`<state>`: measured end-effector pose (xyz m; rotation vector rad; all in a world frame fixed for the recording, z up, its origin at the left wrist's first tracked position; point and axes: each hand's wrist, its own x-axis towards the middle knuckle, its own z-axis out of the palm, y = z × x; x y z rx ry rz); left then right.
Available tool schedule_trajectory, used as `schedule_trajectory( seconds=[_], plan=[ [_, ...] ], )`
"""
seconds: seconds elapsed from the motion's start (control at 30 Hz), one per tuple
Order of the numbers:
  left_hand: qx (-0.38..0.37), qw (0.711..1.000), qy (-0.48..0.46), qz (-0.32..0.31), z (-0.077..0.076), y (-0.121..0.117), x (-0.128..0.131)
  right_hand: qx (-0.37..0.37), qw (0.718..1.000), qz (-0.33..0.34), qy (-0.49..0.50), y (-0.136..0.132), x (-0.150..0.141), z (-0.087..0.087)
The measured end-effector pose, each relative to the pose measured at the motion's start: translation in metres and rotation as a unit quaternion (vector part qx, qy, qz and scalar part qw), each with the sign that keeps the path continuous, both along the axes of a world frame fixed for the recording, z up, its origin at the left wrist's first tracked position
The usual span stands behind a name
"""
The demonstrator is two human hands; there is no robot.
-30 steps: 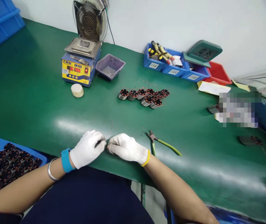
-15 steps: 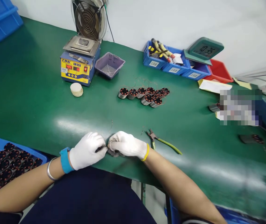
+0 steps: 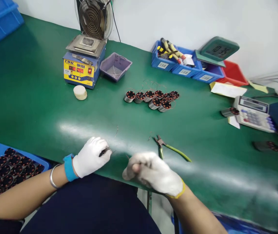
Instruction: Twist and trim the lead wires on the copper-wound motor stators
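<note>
My left hand, in a white glove, is closed around a motor stator. Only a dark sliver of the part and a thin wire end show between the fingers. To its right, and apart from it, my right hand is over the bench's front edge, blurred by motion. Its gloved fingers are curled in with the thumb against them; what they hold, if anything, is hidden. Green-handled cutting pliers lie just beyond the right hand. Small wire scraps are on the green bench.
Several wound stators stand mid-bench, and more fill a blue tray at left. A solder pot, a purple bin and a round pale block are behind. Blue tool bins, a clock and a calculator stand right.
My right hand has pulled away from the left, moving right and toward me. My left hand stays nearly in place, still holding the stator.
</note>
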<state>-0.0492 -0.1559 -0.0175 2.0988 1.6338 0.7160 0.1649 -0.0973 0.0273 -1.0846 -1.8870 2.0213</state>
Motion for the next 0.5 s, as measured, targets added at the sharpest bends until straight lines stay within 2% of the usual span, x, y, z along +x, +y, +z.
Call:
schedule_trajectory(
  seconds=[0.07,0.1,0.13,0.2,0.27,0.43,0.5],
  plan=[
    [-0.007,1.000,-0.009,0.003,-0.001,0.000,-0.001,0.032,0.988,-0.136,0.059,0.004,-0.003,-0.002],
    [-0.015,1.000,-0.015,0.005,-0.001,0.000,-0.001,0.060,0.981,-0.178,0.052,0.007,-0.005,-0.003],
    [-0.022,0.999,-0.025,0.009,-0.002,0.001,-0.001,0.094,0.978,-0.184,0.017,0.009,-0.009,-0.005],
    [-0.027,0.998,-0.048,0.016,-0.002,0.001,-0.001,0.175,0.972,-0.112,-0.109,0.011,-0.016,-0.008],
    [-0.030,0.997,-0.068,0.017,-0.003,0.000,-0.001,0.263,0.944,-0.014,-0.199,0.007,-0.023,-0.012],
    [-0.062,0.994,-0.089,0.029,-0.001,0.002,-0.002,0.400,0.903,0.066,-0.145,-0.010,-0.040,-0.028],
    [-0.088,0.992,-0.087,0.038,0.001,0.007,0.000,0.477,0.862,0.108,-0.133,-0.014,-0.042,-0.035]
  ],
)
